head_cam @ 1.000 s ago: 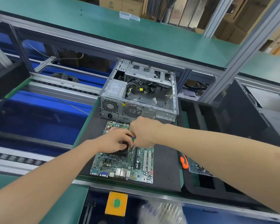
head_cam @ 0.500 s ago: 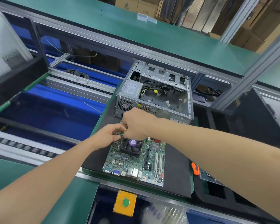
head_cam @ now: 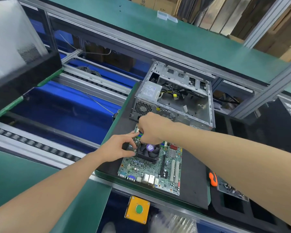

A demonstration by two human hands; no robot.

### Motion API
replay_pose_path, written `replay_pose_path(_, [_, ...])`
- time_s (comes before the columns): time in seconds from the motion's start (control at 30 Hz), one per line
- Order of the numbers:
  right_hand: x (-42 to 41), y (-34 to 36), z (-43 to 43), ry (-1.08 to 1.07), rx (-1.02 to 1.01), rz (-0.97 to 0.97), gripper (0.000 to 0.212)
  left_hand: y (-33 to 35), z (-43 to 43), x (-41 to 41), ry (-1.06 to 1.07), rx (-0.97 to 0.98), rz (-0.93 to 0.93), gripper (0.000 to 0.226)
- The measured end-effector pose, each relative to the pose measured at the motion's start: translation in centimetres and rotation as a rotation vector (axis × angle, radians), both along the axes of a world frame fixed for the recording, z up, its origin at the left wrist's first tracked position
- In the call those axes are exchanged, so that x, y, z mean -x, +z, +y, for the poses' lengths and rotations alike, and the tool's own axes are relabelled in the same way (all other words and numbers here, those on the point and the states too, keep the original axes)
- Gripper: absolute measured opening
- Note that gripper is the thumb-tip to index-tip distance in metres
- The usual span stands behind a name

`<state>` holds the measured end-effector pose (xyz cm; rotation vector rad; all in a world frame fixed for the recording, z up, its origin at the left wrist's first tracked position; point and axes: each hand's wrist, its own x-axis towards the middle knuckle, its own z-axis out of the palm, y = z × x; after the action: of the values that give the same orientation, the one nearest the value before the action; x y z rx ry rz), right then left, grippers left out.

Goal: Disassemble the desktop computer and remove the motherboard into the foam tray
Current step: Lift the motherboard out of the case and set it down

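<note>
The fingers of the right hand are curled tight, tips pointing down onto the memory slots at the far left corner of the motherboard. The knuckles hide what lies under them, so I cannot tell whether they pinch a memory stick, a latch or nothing at all. Just on the near side of them, the left hand lies loosely spread on the same corner: its forefinger reaches to the board's edge beside the slots, its thumb sits at the corner of the cooler fan, and it seems to steady the board and not to grip it.

Directly below both hands, the motherboard lies flat on a black mat on the table, fan side up. Just beyond the fingers stands the computer case, side panel off, with the board's bay bare; only loose cables and the power supply show inside. Well to the right of the fingers, past the mat's edge, is the black foam tray, with an orange-handled tool at its near corner and another small board resting on it.

As I judge it, the main work is done: the case is opened and the motherboard is out of it. The board is not yet in the foam tray. What is left appears to be this work at the memory slots, perhaps the cooler too, and then carrying the board rightward into the tray.
</note>
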<state>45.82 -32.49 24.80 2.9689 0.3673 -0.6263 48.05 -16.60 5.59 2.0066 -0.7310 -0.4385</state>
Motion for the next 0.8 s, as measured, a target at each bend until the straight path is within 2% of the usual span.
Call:
replay_pose_path(0.27, [-0.36,-0.17,0.17,0.004,0.014,0.040,0.030,0.79,-0.33,0.48,0.071,0.050,0.035,0.023])
replay_pose_path(0.47, [-0.62,0.22,-0.01,0.020,0.016,0.019,0.034,0.45,-0.25,0.28,0.080,0.022,0.055,0.021])
replay_pose_path(0.8, [-0.72,-0.27,-0.17,0.029,0.016,0.024,0.034,0.05,-0.22,0.00,0.079,0.014,0.038,0.031])
